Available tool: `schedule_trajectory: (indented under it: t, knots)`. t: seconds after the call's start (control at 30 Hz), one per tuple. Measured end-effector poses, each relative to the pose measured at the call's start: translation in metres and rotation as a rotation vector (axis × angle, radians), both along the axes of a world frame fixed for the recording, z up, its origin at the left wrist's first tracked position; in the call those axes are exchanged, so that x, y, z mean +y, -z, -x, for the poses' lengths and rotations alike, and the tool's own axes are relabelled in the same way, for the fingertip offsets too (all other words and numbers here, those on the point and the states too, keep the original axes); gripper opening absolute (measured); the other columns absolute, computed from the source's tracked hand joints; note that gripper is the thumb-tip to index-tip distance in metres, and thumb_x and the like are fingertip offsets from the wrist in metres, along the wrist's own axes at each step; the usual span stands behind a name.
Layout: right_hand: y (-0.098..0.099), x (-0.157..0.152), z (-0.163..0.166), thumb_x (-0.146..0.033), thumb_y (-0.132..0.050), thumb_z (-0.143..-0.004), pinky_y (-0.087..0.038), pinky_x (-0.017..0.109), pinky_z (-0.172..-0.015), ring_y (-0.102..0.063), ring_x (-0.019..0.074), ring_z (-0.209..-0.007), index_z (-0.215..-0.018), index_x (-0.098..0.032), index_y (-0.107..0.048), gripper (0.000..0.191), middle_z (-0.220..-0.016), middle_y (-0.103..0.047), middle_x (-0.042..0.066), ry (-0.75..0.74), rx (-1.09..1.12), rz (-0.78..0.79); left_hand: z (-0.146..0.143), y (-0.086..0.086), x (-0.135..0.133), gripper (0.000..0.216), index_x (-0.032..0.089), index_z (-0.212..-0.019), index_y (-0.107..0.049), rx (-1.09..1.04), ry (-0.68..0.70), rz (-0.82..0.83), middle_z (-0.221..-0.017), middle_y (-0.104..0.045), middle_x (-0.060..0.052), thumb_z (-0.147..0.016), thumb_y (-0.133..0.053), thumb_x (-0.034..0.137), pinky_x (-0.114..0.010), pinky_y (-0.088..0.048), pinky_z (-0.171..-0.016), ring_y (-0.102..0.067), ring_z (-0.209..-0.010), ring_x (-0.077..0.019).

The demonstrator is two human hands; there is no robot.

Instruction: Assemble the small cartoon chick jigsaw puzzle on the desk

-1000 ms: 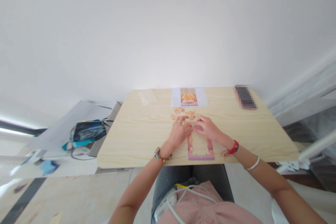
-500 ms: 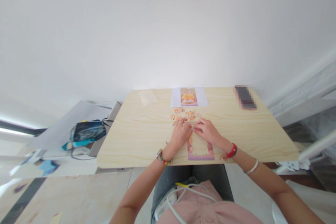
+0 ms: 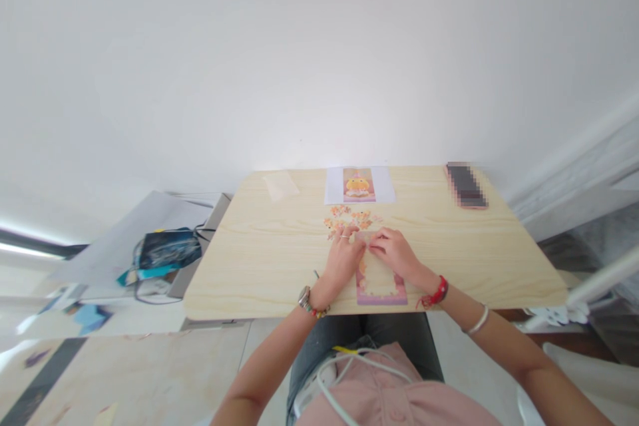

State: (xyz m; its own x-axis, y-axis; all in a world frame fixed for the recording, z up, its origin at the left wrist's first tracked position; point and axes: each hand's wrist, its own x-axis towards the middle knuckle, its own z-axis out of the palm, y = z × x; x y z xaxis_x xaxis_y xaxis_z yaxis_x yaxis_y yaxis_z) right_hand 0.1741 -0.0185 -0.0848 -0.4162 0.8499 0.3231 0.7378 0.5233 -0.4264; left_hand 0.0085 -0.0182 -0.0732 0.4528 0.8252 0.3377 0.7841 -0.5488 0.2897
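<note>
A pink-framed puzzle board [image 3: 380,286] lies at the near edge of the wooden table [image 3: 259,259]. My left hand [image 3: 343,258] and my right hand [image 3: 397,251] meet over its top end, fingers curled and fingertips pinched together on something too small to name. Several loose orange and pink puzzle pieces [image 3: 352,219] lie just beyond my fingers. Farther back rests a white sheet with the reference picture [image 3: 358,185].
A phone [image 3: 466,185] lies at the table's far right. A small clear packet [image 3: 280,184] sits at the far left. Left of the table, a blue bag with cords [image 3: 164,251] rests on a lower grey surface. A white wall stands behind.
Both hands have drawn back slightly toward me from the loose pieces to the top of the board. Nothing else moved.
</note>
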Motion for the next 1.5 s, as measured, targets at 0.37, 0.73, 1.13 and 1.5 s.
schedule_trajectory:
  t: [0.37, 0.73, 1.13, 1.5]
  knots:
    - [-0.014, -0.011, 0.003, -0.018, -0.048, -0.083, -0.038, 0.032, -0.073, -0.051, 0.0172, -0.081, -0.076, -0.017, -0.064, 0.017, -0.082, -0.059, 0.006, -0.034, -0.16, -0.071, 0.003, 0.003, -0.002, 0.013, 0.019, -0.08, -0.062, 0.082, 0.065, -0.051, -0.111, -0.048, -0.012, -0.075, -0.053, 0.01, -0.044, -0.036, -0.092, -0.044, -0.107, -0.0247]
    - [-0.028, 0.034, -0.036, -0.017, -0.048, -0.081, -0.042, 0.027, -0.069, -0.053, 0.014, -0.074, -0.077, -0.017, -0.065, 0.017, -0.08, -0.056, 0.005, -0.012, 0.017, 0.033, 0.046, 0.001, 0.022, 0.015, 0.018, -0.087, -0.06, -0.174, -0.114, 0.003, -0.102, -0.048, -0.008, -0.079, -0.047, 0.013, -0.036, -0.044, -0.082, -0.049, -0.087, -0.0172]
    - [-0.026, 0.09, -0.008, -0.016, -0.055, -0.075, -0.041, 0.027, -0.072, -0.054, 0.0174, -0.083, -0.079, -0.016, -0.065, 0.011, -0.087, -0.057, 0.007, -0.108, -0.18, 0.148, 0.075, 0.003, 0.038, 0.016, 0.017, -0.086, -0.062, -0.139, -0.28, 0.022, -0.097, -0.05, -0.008, -0.071, -0.056, 0.014, -0.039, -0.044, -0.082, -0.051, -0.084, -0.0192]
    - [-0.02, 0.073, -0.045, -0.018, -0.057, -0.073, -0.041, 0.026, -0.072, -0.053, 0.0152, -0.078, -0.082, -0.014, -0.061, 0.01, -0.086, -0.055, 0.006, -0.002, -0.181, 0.188, 0.073, 0.003, 0.034, 0.014, 0.016, -0.086, -0.062, -0.132, -0.264, 0.04, -0.101, -0.048, -0.009, -0.073, -0.057, 0.017, -0.038, -0.042, -0.084, -0.049, -0.086, -0.019]
